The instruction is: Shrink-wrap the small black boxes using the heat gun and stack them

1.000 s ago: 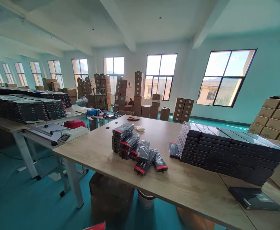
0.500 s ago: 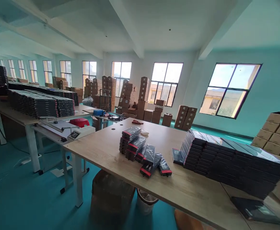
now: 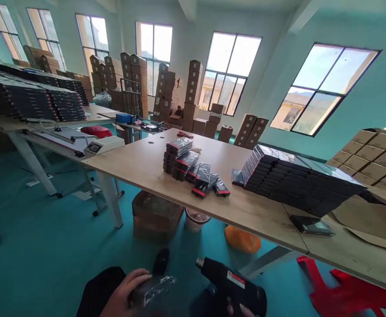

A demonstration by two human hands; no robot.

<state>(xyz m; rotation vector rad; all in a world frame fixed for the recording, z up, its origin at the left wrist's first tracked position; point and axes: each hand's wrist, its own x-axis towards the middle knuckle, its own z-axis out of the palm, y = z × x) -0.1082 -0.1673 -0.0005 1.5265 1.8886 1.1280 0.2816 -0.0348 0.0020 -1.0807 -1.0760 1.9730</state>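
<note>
Low in the view, my left hand is closed round a dark box in shiny clear film, partly blurred. To its right, my right hand grips a black heat gun with a red and white label; only some fingers show under its body. The gun's metal nozzle points left, apart from the box. Beyond my hands, several black and red film-wrapped boxes lie stacked and loose on the wooden table. A long stack of dark boxes stands farther right.
One dark flat box lies near the table's front edge. Underneath are a large carton, a bin and an orange object. A white machine stands left. Red fabric is at lower right.
The view has tilted down, so the table sits higher in the picture. Both hands have come into view, the left with the wrapped box, the right with the heat gun.
</note>
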